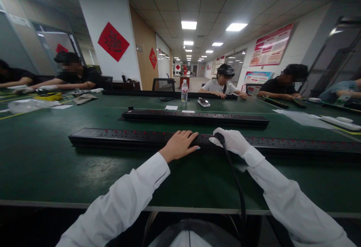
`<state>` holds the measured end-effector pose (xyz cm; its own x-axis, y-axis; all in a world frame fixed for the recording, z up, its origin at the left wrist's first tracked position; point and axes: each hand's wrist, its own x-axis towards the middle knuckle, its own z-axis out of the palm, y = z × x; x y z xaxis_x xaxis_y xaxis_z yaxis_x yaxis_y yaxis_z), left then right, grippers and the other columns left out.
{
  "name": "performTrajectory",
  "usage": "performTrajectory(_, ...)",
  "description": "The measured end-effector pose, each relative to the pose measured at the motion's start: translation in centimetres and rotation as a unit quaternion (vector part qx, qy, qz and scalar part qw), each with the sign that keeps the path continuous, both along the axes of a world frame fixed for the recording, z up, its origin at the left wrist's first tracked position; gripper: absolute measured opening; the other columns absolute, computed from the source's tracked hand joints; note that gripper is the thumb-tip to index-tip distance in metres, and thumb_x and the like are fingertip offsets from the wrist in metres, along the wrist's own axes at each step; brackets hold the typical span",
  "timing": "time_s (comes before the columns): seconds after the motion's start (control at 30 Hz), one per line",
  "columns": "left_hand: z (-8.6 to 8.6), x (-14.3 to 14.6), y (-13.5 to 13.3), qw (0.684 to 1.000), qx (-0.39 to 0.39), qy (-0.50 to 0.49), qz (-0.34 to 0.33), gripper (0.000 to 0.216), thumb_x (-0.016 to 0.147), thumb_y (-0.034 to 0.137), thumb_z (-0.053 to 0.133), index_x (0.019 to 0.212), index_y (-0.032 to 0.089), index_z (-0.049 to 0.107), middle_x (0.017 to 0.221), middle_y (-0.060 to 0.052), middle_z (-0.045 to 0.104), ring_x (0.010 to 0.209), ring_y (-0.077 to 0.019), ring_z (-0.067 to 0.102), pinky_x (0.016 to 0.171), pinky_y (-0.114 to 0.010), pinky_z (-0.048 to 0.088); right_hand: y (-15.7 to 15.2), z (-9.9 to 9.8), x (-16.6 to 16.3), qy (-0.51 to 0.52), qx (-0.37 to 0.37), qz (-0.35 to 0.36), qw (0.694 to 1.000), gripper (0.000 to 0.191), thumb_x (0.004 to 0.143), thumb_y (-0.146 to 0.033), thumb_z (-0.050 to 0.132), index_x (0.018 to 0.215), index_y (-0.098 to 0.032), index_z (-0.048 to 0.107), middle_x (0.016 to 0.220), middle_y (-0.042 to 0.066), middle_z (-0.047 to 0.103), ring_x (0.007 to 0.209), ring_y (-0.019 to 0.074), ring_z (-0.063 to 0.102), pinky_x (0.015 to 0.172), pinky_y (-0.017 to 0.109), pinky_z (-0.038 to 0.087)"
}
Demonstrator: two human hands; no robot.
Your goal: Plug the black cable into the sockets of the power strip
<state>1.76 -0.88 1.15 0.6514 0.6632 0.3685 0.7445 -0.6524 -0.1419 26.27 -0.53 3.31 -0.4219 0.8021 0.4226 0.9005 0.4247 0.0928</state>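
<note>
A long black power strip (pixel 135 136) with many sockets and small red dots lies across the green table in front of me. My left hand (pixel 180 144), bare, rests on top of the strip near its middle with fingers stretched out. In a white glove, my right hand (pixel 232 140) grips a black power plug (pixel 219 137) at the strip's sockets; whether its pins sit fully in the socket is hidden. From the plug a black cable (pixel 235 177) runs down over the table's near edge.
Behind lies a second black power strip (pixel 197 118). Beyond it stand a water bottle (pixel 184 91) and a small white device (pixel 204 102). Plastic film (pixel 303 119) lies on the right. Several people sit around the green table (pixel 98 179).
</note>
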Motion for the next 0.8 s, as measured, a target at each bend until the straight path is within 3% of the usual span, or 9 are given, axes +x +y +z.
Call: performTrajectory(0.8, -0.26, -0.05, 0.26, 1.000, 0.003, 0.008, 0.000, 0.062, 0.083, 0.057, 0.031, 0.133, 0.021, 0.025, 0.121, -0.010, 0.047, 0.106, -0.0243, 0.048, 0.087, -0.037, 0.036, 0.02, -0.22, 0.10, 0.008, 0.015, 0.005, 1.000, 0.042, 0.080, -0.059, 0.034, 0.093, -0.025, 0.056, 0.065, 0.001, 0.062, 0.057, 0.0137, 0.056, 0.053, 0.022, 0.031)
